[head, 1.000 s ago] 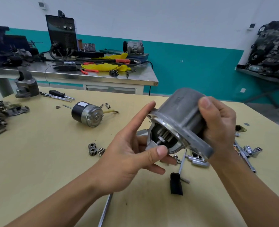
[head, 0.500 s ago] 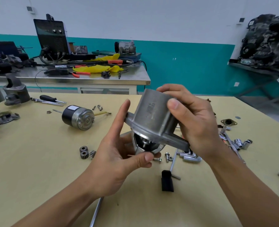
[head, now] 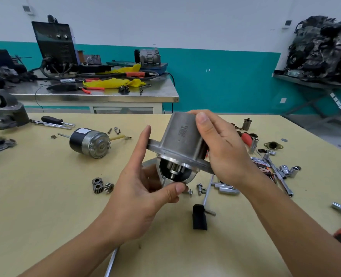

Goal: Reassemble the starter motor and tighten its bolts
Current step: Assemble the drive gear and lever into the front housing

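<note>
Both hands hold a grey aluminium starter housing [head: 180, 139] above the tan table [head: 45, 196], its open flanged end tilted down toward me with a dark pinion inside. My left hand [head: 143, 188] cups it from below, thumb on the lower rim. My right hand [head: 223, 148] wraps the cylinder's top and right side. The black and silver motor body [head: 89, 141] lies on its side to the left. Three small gears [head: 100, 185] sit near my left wrist. Loose bolts [head: 198, 188] lie under the housing.
Sockets [head: 287, 169], a long extension bar [head: 277, 174] and wrenches [head: 225, 188] clutter the table's right side. A black-handled tool [head: 199, 216] lies in front. A screwdriver [head: 53, 120] and a cast metal part [head: 9, 114] are at the far left. A steel bench [head: 105, 94] stands behind.
I have turned the housing so its open end tips downward and the closed cylinder faces up. My right hand shifted over the top; the left stayed underneath.
</note>
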The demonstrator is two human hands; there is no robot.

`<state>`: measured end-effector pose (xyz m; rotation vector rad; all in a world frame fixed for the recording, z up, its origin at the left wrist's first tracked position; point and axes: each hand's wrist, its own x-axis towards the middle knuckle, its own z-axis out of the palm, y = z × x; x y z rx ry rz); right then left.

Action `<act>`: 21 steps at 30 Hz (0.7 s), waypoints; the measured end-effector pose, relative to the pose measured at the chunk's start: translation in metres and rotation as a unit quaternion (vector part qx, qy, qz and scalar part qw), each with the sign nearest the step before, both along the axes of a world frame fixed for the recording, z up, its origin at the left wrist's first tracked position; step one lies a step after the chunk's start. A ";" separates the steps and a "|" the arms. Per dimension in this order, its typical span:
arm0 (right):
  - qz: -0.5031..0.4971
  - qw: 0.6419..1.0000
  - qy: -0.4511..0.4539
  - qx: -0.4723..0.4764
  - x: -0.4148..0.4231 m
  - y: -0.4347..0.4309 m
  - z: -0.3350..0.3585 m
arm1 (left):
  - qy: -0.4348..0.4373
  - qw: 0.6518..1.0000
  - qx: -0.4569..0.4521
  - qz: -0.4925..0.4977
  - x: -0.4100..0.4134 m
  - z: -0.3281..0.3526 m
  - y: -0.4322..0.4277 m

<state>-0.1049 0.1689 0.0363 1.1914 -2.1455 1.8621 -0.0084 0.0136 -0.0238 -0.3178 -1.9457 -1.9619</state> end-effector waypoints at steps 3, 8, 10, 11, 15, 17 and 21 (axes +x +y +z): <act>-0.024 1.000 0.008 0.011 0.001 -0.001 0.001 | -0.004 1.000 -0.007 0.009 0.001 0.001 0.001; -0.055 0.998 0.039 0.018 0.005 -0.002 0.003 | -0.038 0.999 -0.023 0.006 0.001 0.003 -0.002; -0.068 0.995 0.068 0.018 0.011 -0.005 0.003 | -0.080 0.996 -0.016 -0.024 0.003 0.005 -0.005; -0.070 0.994 0.087 0.018 0.015 -0.007 0.002 | -0.098 0.994 0.000 -0.039 0.004 0.007 -0.006; -0.027 0.989 0.142 0.004 0.029 -0.017 -0.006 | -0.092 0.991 0.093 -0.033 0.001 0.009 -0.007; 0.022 0.993 0.117 -0.012 0.030 -0.014 -0.007 | -0.059 0.993 0.104 -0.001 0.001 0.010 -0.010; 0.072 0.992 0.107 -0.003 0.027 -0.005 -0.004 | -0.030 0.992 0.124 0.013 0.002 0.013 -0.012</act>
